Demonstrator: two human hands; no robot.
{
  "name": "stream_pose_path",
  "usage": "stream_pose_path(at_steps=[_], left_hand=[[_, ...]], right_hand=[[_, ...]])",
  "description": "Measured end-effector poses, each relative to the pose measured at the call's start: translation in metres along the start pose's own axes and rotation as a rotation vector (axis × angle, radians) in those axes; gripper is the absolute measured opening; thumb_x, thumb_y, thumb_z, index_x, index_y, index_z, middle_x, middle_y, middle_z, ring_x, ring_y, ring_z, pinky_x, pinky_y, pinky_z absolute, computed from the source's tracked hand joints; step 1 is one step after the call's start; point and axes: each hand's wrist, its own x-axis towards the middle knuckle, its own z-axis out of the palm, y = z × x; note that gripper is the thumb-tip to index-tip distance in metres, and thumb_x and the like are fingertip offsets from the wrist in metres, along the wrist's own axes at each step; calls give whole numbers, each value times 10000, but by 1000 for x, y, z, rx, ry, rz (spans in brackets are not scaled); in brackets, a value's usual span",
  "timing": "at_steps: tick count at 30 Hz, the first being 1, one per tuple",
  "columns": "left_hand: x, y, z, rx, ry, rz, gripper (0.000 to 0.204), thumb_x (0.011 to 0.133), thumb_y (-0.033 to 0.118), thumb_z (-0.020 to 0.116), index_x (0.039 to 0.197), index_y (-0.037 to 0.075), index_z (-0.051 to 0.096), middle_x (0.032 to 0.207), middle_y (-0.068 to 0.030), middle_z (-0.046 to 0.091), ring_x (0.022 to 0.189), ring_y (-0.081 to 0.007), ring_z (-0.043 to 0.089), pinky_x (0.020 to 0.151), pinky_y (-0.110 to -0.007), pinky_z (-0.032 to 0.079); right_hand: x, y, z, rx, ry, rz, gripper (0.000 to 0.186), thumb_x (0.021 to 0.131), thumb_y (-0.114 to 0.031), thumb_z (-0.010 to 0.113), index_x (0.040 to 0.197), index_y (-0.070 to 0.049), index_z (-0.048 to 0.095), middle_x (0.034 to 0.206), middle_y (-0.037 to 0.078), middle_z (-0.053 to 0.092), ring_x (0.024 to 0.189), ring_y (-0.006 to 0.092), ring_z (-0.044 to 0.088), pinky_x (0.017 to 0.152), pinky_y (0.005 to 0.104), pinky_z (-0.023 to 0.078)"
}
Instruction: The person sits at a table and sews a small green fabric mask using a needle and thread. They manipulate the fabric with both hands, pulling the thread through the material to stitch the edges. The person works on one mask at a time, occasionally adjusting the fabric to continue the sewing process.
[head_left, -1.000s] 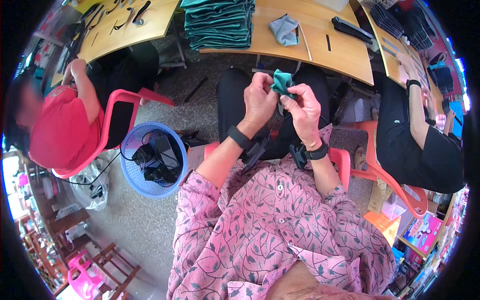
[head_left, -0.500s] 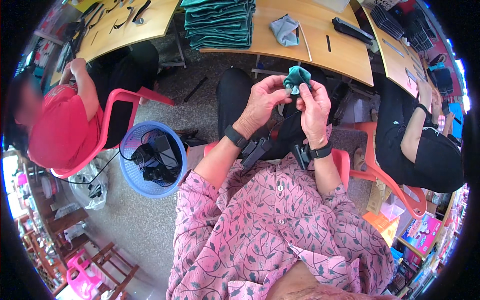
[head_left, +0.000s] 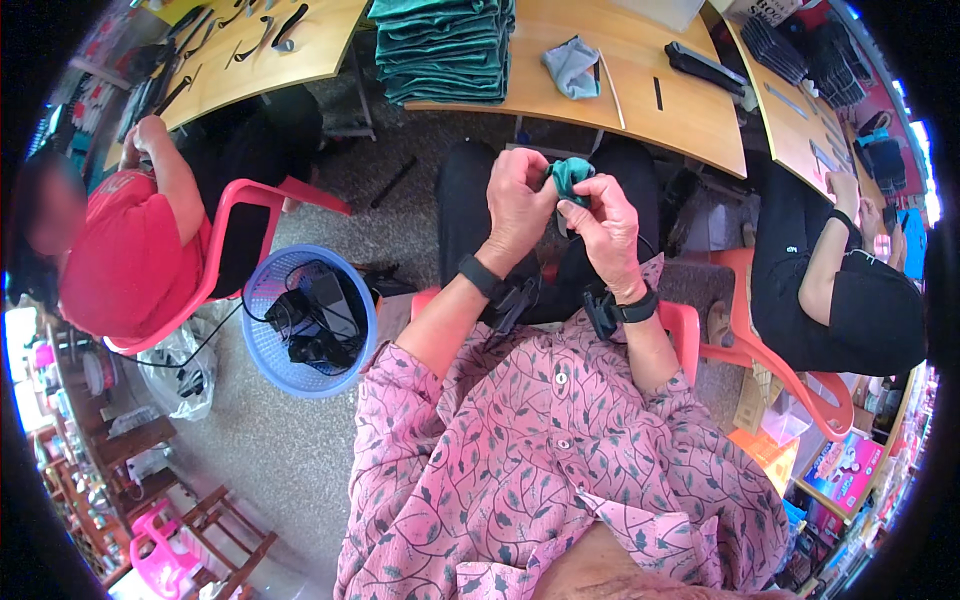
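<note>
Above my lap, a small bunched piece of green velvet cloth [head_left: 571, 175] is between my two hands. My left hand [head_left: 515, 210] is closed, its curled fingertips pinching the cloth's left side. Thumb and fingers of my right hand [head_left: 606, 228] grip the right side. Part of the cloth is folded up and hidden behind the fingers. On the table beyond lies a tall stack of green velvet pieces [head_left: 443, 52]. To its right are a crumpled grey cloth [head_left: 573, 68] and a thin pale stick [head_left: 612, 90].
A wooden table [head_left: 690, 115] stands ahead, with a black case [head_left: 703, 66] on it. Left of me, a blue basket [head_left: 256, 350] holds black devices and cables. People sit on both sides, one on a red chair [head_left: 238, 215], one by an orange chair [head_left: 745, 290].
My hands have lowered slightly and turned. The green cloth, spread upward before, is now more folded and bunched between my fingers.
</note>
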Motion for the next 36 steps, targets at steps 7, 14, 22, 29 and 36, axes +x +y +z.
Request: stream_pose_path(at_steps=[7, 14, 22, 29, 36], left_hand=[[6, 3, -4, 88, -40, 258, 248, 726, -35, 644, 954, 37, 577, 893, -118, 609, 776, -261, 620, 670, -361, 521], [5, -7, -4, -360, -291, -144, 197, 831, -66, 542, 995, 11, 622, 893, 0, 654, 828, -73, 590, 739, -252, 494], [7, 7, -12, -524, -558, -288, 161, 843, -6, 618, 1000, 24, 638, 919, 19, 653, 823, -52, 579, 733, -228, 480], [13, 19, -18, 22, -375, -438, 129, 864, 19, 584, 988, 6, 619, 929, -103, 677, 845, -155, 672, 729, -305, 568], [16, 4, -21, -802, -185, -646, 159, 946, 67, 519, 1076, 24, 599, 970, -83, 674, 856, -178, 685, 720, -339, 596]], right_hand=[[0, -3, 2, 212, 69, 109, 242, 858, -6, 706, 1061, -21, 575, 819, -31, 575, 629, 35, 513, 553, 191, 432], [13, 0, -17, 112, 267, 173, 317, 969, -181, 609, 1242, -28, 556, 940, 14, 606, 627, 36, 543, 530, 175, 427], [12, 11, -27, 227, 229, 238, 78, 918, -113, 668, 972, -58, 674, 788, -39, 636, 594, 19, 519, 516, 165, 402], [12, 1, -29, 213, 357, 131, 91, 909, -140, 691, 898, -59, 651, 743, -50, 594, 579, 21, 492, 512, 171, 378], [13, -12, -31, 92, -25, 295, 132, 915, -112, 655, 1022, -37, 664, 765, -37, 617, 605, 14, 505, 529, 182, 389]])
